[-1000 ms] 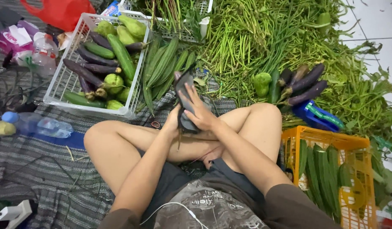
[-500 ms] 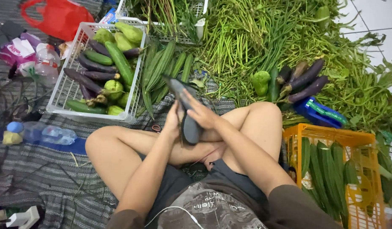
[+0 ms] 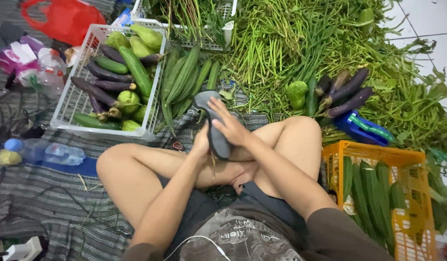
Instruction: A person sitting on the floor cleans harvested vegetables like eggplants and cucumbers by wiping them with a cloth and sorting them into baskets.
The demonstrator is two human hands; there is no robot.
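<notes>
I sit cross-legged on a striped mat. Both hands meet over my knees around a dark grey curved tool (image 3: 215,126) that points away from me. My left hand (image 3: 201,143) grips its lower part from the left side. My right hand (image 3: 231,126) lies across its right side, fingers stretched up toward the wide top end. A thin green stem hangs below the tool.
A white basket (image 3: 71,108) at left holds eggplants, cucumbers and pale green gourds. Ridged gourds (image 3: 185,77) lie beside it. A heap of long beans (image 3: 301,38) fills the far side, with eggplants (image 3: 347,92) on it. An orange basket (image 3: 378,159) stands at right, a water bottle (image 3: 49,152) at left.
The hands keep hold of the tool over the knees. The right fingers have shifted slightly along its upper end, and the view has drifted a little.
</notes>
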